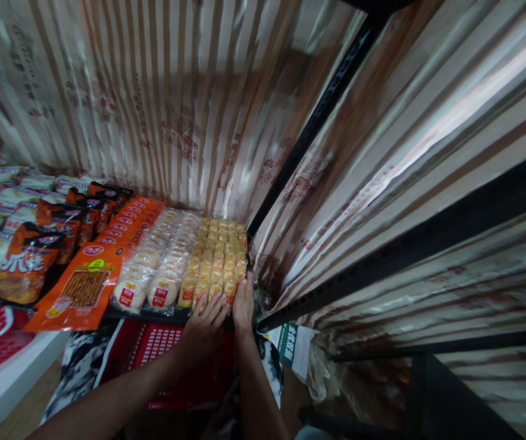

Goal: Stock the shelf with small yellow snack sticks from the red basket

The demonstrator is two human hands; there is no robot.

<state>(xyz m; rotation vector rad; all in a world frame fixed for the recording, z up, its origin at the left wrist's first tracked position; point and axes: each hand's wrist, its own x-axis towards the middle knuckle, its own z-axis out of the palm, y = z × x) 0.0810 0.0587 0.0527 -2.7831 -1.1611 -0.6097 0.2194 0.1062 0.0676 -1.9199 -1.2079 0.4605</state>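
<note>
L hand: your left hand lies flat, fingers spread, on front ends of the yellow packs, gripping nothing.
R hand: your right hand open, edge-on vs. the rows' right side.
Yellow packs: glossy small squares in rows, shelf front-right corner.
Nbrs: clear round-cake packs to the left; orange foil pouches further left.
Below: red mesh basket.

Yellow snack packets: small clear-wrapped yellow pieces, packed in about 4 tight rows running from shelf front to back wall, lying flat and overlapped. They fill the shelf's far right end, against the black upright, just right of the white round cake packets. Front row touches both hands' fingertips.
</note>
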